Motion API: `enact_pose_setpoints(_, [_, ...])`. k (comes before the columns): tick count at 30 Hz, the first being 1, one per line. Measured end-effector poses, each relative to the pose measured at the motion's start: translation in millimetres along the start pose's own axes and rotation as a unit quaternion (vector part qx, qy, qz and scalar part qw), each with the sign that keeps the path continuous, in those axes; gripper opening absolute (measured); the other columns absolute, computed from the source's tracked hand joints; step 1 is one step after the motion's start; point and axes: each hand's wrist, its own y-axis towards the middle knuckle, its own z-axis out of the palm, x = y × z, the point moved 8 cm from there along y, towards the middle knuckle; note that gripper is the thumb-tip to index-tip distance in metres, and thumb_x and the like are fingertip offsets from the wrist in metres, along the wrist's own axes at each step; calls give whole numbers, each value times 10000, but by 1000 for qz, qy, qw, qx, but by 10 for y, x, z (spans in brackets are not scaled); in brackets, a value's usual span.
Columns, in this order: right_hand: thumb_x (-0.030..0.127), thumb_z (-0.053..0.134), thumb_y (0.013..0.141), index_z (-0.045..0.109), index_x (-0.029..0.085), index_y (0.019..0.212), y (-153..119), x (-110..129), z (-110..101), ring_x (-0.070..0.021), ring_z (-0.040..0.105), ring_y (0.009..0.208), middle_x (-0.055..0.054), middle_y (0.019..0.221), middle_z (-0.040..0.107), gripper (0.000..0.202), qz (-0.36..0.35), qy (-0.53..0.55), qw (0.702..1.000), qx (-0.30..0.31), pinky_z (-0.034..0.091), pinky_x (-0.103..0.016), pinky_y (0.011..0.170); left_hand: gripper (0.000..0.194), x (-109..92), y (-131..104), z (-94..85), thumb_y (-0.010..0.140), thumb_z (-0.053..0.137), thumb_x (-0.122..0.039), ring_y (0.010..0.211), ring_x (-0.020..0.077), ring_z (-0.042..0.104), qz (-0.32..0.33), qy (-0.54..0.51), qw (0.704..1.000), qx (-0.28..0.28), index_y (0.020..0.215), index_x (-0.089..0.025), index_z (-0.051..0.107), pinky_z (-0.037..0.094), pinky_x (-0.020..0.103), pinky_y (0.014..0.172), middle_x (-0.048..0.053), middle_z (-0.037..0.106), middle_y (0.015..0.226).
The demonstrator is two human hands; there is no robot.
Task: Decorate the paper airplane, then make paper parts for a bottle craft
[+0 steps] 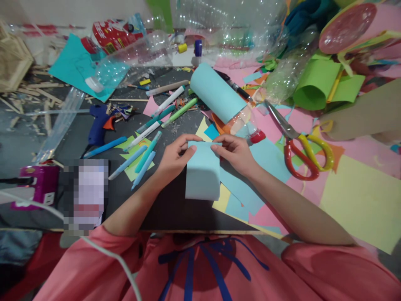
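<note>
A light blue piece of paper (pixel 203 175) lies near the table's front edge, between my hands. My left hand (pixel 179 155) pinches its upper left corner between thumb and fingers. At the upper right corner, my right hand (pixel 234 154) holds the same paper in a similar pinch. Just beyond my hands, a plastic bottle wrapped in light blue paper (pixel 219 94) lies on its side, its red cap (pixel 257 136) toward my right hand.
Scissors (pixel 294 140) with red and yellow handles lie open on coloured paper at the right. Several markers (pixel 145 156) and a blue glue gun (pixel 99 123) are at the left. Clear bottles (pixel 134 54) line the back. A phone (pixel 89 194) and a cable (pixel 109 253) are nearer me.
</note>
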Motion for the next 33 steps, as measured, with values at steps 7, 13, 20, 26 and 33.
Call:
enact_pose_setpoints(7, [529,757,698,612,195,750,4,-14,10,-77,460,422,78,506,469,368,11,14,1000,0,397,-238,443,141,-9,7,4,861,606,-333,472,100,254,7,-14,1000,-3,924,-211,634,246,259,508,-81,283,507])
enact_pose_setpoints(13, [577,754,681,595,203,720,4,-14,26,-75,474,419,84,499,472,408,11,33,999,2,429,-236,443,201,15,13,-16,849,640,-372,482,100,322,-7,-31,999,-19,973,-216,613,265,246,504,-76,350,524])
enact_pose_setpoints(20, [591,738,687,595,203,726,5,-11,23,-77,492,424,80,504,491,415,11,29,1000,5,451,-242,455,271,62,28,-19,825,684,-402,483,94,385,-26,-59,998,-21,1000,-216,593,315,235,497,-74,411,549])
enact_pose_setpoints(26, [579,747,684,599,203,712,3,-10,30,-76,481,415,83,492,482,405,14,37,999,3,456,-240,450,262,46,31,-35,813,700,-391,479,94,400,-22,-54,998,-27,976,-207,611,351,231,504,-87,343,524])
enact_pose_setpoints(33, [568,745,690,602,203,717,5,-12,28,-80,486,422,82,496,476,394,15,34,999,3,464,-243,456,241,27,24,-39,827,690,-385,482,93,382,-15,-45,999,-27,968,-201,625,337,228,500,-77,381,525])
